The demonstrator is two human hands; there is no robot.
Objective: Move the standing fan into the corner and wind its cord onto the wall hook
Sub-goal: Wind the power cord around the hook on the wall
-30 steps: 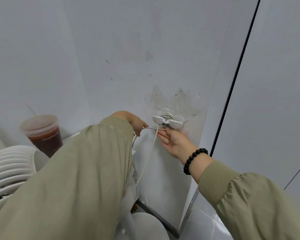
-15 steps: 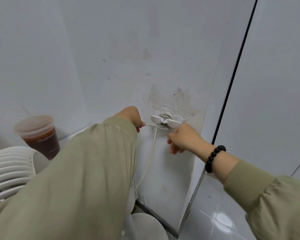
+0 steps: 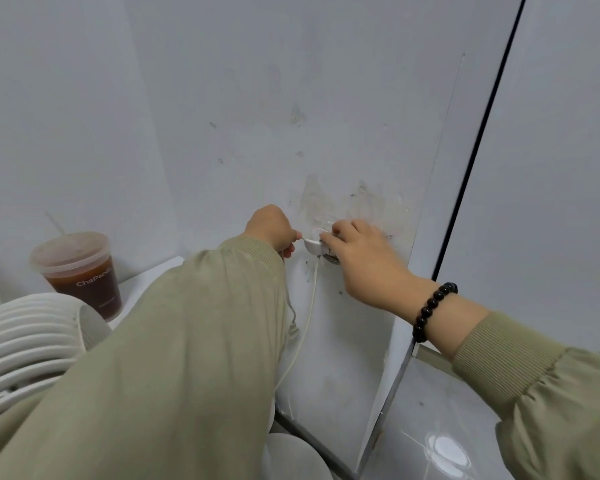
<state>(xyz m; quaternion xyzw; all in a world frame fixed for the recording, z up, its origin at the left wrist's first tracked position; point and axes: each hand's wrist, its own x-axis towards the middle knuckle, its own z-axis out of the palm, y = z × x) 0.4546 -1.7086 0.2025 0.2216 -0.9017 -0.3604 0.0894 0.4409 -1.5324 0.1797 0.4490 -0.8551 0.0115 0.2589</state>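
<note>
Fan (image 3: 25, 344) stands at lower left, white ribbed grille close under the camera, its round base (image 3: 291, 459) on the floor just beside the foot of the wall, near where the two walls meet. By that placement the move into the corner looks done. Winding is under way. Wall hook (image 3: 313, 247) is fixed low on the scuffed wall, only its left white wing showing. Left hand (image 3: 269, 230): grip closed, thumb and fingertip pinching a short taut run of cord (image 3: 313, 296) just left of the hook. Right hand (image 3: 364, 261): fingers curled over the hook and covering most of it; whether this grip has hold of cord, of hook, or only presses there, cannot tell. Turns already on the hook are hidden under those fingers, so no count is possible. From the hook the cord drops in one slack line down the wall and passes behind the left sleeve toward the fan. Judgement: a fair length is left to take up, and the plug end, not seen, is yet to be secured. Lidded cup (image 3: 80, 271) of dark drink sits on a white worktop (image 3: 153, 277) behind the grille, well apart from both hands.
</note>
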